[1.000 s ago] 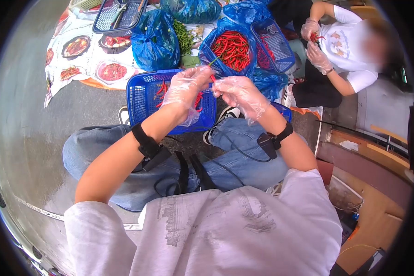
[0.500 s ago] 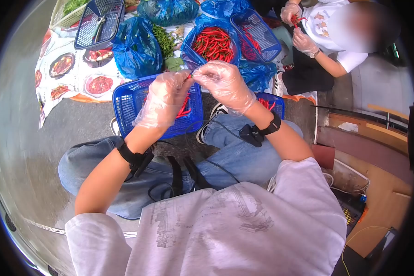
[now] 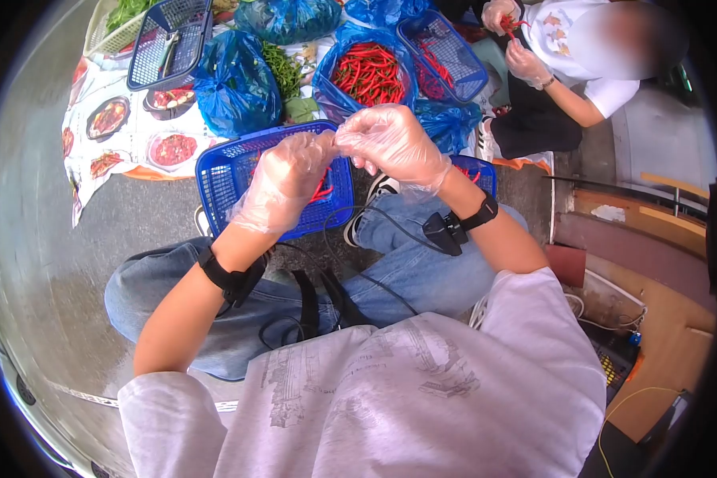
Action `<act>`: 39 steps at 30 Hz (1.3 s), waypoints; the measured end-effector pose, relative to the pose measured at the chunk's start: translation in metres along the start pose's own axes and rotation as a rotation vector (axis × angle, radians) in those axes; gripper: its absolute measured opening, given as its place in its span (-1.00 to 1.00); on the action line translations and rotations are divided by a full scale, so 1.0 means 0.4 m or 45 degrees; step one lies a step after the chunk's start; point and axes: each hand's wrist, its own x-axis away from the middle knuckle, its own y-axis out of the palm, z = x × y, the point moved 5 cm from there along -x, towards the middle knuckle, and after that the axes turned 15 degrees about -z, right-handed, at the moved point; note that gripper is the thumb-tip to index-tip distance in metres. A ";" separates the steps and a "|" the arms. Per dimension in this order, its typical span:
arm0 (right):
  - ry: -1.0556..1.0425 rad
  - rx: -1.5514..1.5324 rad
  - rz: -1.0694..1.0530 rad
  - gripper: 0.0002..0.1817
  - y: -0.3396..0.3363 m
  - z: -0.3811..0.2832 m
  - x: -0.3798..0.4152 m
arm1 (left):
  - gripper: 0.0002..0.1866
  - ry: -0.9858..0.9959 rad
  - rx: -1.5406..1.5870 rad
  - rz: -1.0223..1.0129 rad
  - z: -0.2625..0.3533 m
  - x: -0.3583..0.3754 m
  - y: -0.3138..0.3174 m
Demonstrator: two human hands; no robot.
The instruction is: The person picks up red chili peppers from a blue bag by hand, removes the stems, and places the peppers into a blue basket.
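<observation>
Both my hands wear clear plastic gloves and meet fingertip to fingertip above a blue plastic basket (image 3: 219, 171). My left hand (image 3: 283, 179) and my right hand (image 3: 390, 143) pinch a small red chili between them; the gloves hide most of it. A few red chilies (image 3: 320, 190) lie in the basket just under my left hand. I sit with my jeans-clad knees on either side of the basket, and black wrist straps with a cable are on both arms.
An open blue bag of red chilies (image 3: 366, 76) lies beyond the basket, with green chilies (image 3: 283, 68) and a knotted blue bag (image 3: 235, 84) beside it. More blue baskets (image 3: 446, 56) lie around. A gloved co-worker (image 3: 526, 68) sits top right. Wooden steps (image 3: 653, 239) are on the right.
My hands have dropped slightly towards the basket and kept working the chili. The green stem that stuck up a second ago no longer shows. The co-worker's hands shifted a little.
</observation>
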 end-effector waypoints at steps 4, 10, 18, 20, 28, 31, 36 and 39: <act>0.012 -0.126 -0.046 -0.86 -0.006 0.002 0.002 | -0.78 0.036 0.045 -0.022 0.014 -0.006 -0.014; 0.011 -0.199 -0.068 -0.84 -0.009 0.016 0.004 | -0.90 0.061 0.193 0.069 0.022 -0.005 -0.015; 0.042 -0.430 -0.076 -0.80 -0.017 0.036 -0.006 | -0.83 -0.303 0.889 -0.056 -0.039 -0.004 0.027; 0.024 -0.048 0.067 -0.79 -0.033 0.009 -0.004 | -0.80 -0.375 1.287 0.140 -0.053 0.000 0.035; -0.111 -0.638 0.025 -0.72 -0.182 0.033 -0.199 | -0.75 -1.089 1.615 0.256 -0.318 0.103 0.220; 0.132 -0.248 0.374 -0.67 -0.295 0.124 -0.259 | -0.69 -1.321 1.851 0.298 -0.390 0.149 0.282; 0.750 1.098 0.546 -0.71 -0.517 0.463 -0.215 | -0.76 -1.592 1.571 -0.148 -0.480 0.242 0.366; 0.408 1.434 0.274 -0.66 -0.499 0.555 -0.228 | -0.77 -1.643 1.297 -0.339 -0.471 0.264 0.364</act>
